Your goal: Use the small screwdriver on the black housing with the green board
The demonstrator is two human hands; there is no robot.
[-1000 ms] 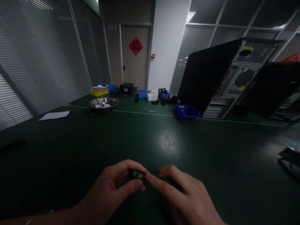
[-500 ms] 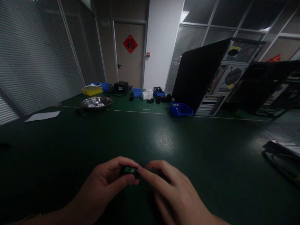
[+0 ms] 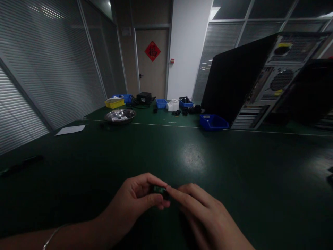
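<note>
Low in the middle of the head view, my left hand [image 3: 139, 196] is closed around a small dark part with a green circuit board [image 3: 159, 189] on its face. Thumb and fingers pinch it from both sides, hiding much of it. My right hand [image 3: 205, 211] comes in from the right, its index fingertip touching the near-right end of the part beside my left fingertips. Its other fingers are bent and apart, and its thumb is hidden. Both hands are above the dark green table [image 3: 104, 187].
Further back stand a metal bowl [image 3: 130, 114] with small pieces, a yellow bin [image 3: 114, 104], a blue tray [image 3: 161, 103], a white device [image 3: 172, 105] and a blue bin [image 3: 214, 123]. A large black computer case [image 3: 231, 80] stands at right. Paper [image 3: 70, 130] lies left; a dark object [image 3: 32, 159] lies nearer.
My view has turned left, so the scene and both hands sit further right in the picture. My left hand still holds the part, with the right index finger at its end.
</note>
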